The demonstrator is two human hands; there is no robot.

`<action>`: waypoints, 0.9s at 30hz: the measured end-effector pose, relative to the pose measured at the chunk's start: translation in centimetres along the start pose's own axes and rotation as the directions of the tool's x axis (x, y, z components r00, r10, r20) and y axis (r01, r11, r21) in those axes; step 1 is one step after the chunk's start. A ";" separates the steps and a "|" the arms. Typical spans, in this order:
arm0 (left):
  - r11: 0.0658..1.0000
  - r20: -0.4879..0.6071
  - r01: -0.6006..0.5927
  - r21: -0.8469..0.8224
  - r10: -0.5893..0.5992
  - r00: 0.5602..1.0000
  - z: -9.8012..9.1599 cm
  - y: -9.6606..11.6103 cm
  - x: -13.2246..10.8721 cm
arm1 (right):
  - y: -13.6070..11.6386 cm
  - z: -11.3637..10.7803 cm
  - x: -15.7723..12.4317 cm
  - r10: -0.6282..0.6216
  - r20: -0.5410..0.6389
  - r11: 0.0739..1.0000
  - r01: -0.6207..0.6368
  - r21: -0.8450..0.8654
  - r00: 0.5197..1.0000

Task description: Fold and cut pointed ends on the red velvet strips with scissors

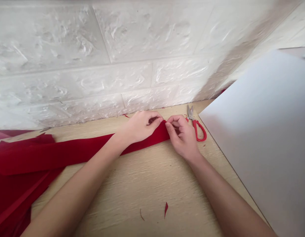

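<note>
A long strip of dark red fabric (85, 149) runs across the table from the left to my two hands. At its far right end, my left hand (144, 126) pinches the upper edge between thumb and forefinger. Close beside it, my right hand (183, 135) pinches the same end, its fingers curled. The fingertips are nearly touching, and a small bunched bit of cloth shows between them. Red-handled scissors (200, 131) lie just right of my right hand, blades pointing toward the wall; part of one handle is hidden behind the hand.
More red fabric (11, 197) is heaped at the left. A textured white brick-pattern wall (132, 49) borders the table's (132, 191) back edge. A large pale panel (263, 131) stands at the right. A red scrap (166, 209) and a thread (141, 214) lie in front.
</note>
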State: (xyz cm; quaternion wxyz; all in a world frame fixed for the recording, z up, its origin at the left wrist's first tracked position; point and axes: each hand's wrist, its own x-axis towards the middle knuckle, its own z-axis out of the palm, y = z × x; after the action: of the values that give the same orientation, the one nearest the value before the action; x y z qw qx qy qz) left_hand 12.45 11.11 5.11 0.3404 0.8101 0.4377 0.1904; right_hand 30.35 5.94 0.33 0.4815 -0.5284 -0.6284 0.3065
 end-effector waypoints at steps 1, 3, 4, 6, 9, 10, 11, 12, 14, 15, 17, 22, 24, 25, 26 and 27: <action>1.000 0.008 -0.002 -0.009 0.002 1.000 -0.1 0.1 0.2 | 0.0 -0.1 0.0 -0.006 0.000 1.000 0.006 -0.008 1.000; 1.000 0.018 -0.006 -0.020 0.006 1.000 -0.4 0.0 0.3 | 0.2 -0.1 0.0 -0.015 0.019 1.000 0.015 -0.018 1.000; 1.000 0.020 -0.006 -0.023 0.006 1.000 -0.5 -0.1 0.3 | 0.3 -0.1 0.0 -0.019 0.034 1.000 0.019 -0.021 0.999; 0.999 0.016 -0.009 -0.030 0.010 1.000 -0.6 -0.3 0.3 | 0.5 -0.1 0.0 -0.029 0.060 0.999 0.031 -0.029 0.998; 0.999 0.009 -0.009 -0.035 0.010 1.000 -0.7 -0.5 0.1 | 0.7 0.0 0.0 -0.045 0.071 0.998 0.048 -0.048 0.997; 0.999 0.009 -0.009 -0.031 0.009 1.000 -0.7 -0.5 0.1 | 0.7 0.0 0.0 -0.050 0.070 0.997 0.054 -0.051 0.996; 1.000 0.012 -0.008 -0.026 0.008 1.000 -0.8 -0.4 0.1 | 0.7 0.1 0.0 -0.054 0.069 0.997 0.058 -0.051 0.996; 1.000 0.014 -0.010 -0.025 0.010 1.000 -0.9 -0.4 0.1 | 0.7 0.1 0.0 -0.056 0.072 0.997 0.059 -0.052 0.996; 0.999 0.015 -0.023 -0.032 0.023 1.000 -1.0 -0.2 0.1 | 0.6 0.1 0.0 -0.052 0.084 0.997 0.057 -0.052 0.995; 0.999 0.019 -0.029 -0.036 0.030 0.999 -1.1 -0.2 0.0 | 0.6 0.1 -0.1 -0.050 0.091 0.997 0.056 -0.056 0.995; 0.998 0.030 -0.040 -0.040 0.041 0.999 -1.2 -0.1 0.0 | 0.5 0.1 -0.1 -0.055 0.100 0.996 0.062 -0.068 0.993; 0.996 0.077 -0.025 -0.081 0.032 0.997 -1.5 -0.3 0.0 | 0.4 0.1 -0.1 -0.104 0.104 0.985 0.117 -0.127 0.989; 0.994 0.101 -0.003 -0.105 0.014 0.995 -1.6 -0.4 0.0 | 0.4 0.1 -0.1 -0.125 0.116 0.979 0.141 -0.149 0.985; 0.993 0.114 0.012 -0.114 0.001 0.994 -1.7 -0.4 0.0 | 0.4 0.1 -0.1 -0.137 0.118 0.975 0.155 -0.159 0.983; 0.992 0.125 0.028 -0.123 -0.013 0.992 -1.8 -0.3 0.0 | 0.4 0.1 -0.1 -0.149 0.119 0.971 0.168 -0.169 0.982; 0.990 0.131 0.044 -0.132 -0.027 0.991 -1.9 -0.3 0.0 | 0.4 0.1 -0.1 -0.160 0.118 0.968 0.179 -0.177 0.980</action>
State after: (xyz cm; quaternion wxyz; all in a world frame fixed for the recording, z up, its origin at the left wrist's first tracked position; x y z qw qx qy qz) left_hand 11.07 11.95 6.21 0.4253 0.7878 0.4154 0.1608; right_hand 30.43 5.92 -0.10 0.4214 -0.4993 -0.7211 0.2306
